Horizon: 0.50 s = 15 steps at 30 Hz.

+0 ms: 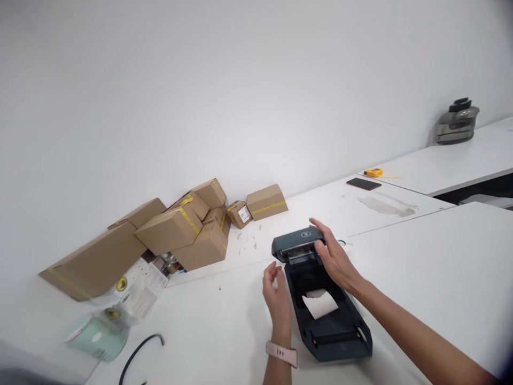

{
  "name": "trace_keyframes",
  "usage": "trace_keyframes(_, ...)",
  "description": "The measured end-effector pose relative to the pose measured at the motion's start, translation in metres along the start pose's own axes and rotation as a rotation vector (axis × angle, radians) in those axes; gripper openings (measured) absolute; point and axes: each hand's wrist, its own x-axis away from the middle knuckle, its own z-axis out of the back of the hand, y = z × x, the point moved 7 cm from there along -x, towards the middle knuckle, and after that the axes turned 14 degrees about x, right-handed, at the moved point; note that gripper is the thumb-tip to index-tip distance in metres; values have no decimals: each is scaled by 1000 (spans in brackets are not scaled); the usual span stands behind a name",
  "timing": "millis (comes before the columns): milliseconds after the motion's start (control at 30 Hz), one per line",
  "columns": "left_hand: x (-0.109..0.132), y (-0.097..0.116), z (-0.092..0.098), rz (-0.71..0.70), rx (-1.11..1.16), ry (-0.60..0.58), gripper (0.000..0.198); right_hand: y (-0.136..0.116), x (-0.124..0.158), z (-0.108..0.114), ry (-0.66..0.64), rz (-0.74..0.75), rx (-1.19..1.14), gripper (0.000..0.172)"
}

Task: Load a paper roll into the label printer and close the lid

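White bench [420,256] below a bare wall; right hand [334,256] lies spread on the printer [334,337] lid [296,239], propping it open; left hand [276,294] hovers beside, grip half-curled, empty.

The right hand [335,258] touches the printer [339,329], left hand [276,295] beside.

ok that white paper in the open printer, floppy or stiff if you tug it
Probably floppy and light: the paper looks thin, loose in the printer bay. Its far end seems tucked under, so tugging may draw more out.
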Motion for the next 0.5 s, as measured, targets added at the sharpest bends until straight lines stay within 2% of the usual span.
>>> trace_keyframes(100,-9,-25,-14,30,-78,-88,42,3,-43,-11,21,2,29,56)
trace_keyframes(200,-8,-41,-23,27,-120,-141,45,12,-70,-17,-14,-46,56,59)
trace_keyframes(267,-7,-47,-26,7,-135,-158,45,16,-70,-12,38,-68,84,60)
trace_keyframes(367,-9,-50,-27,-24,-154,-159,43,14,-43,3,196,17,181,39)
trace_keyframes(400,-9,-51,-27,-32,-160,-159,42,12,-31,-1,154,91,255,32)
trace_keyframes(433,-10,-51,-28,-38,-164,-159,41,11,-18,-12,37,182,345,30)
trace_keyframes(500,-11,-51,-28,-42,-170,-158,40,16,9,-47,-316,358,513,31)
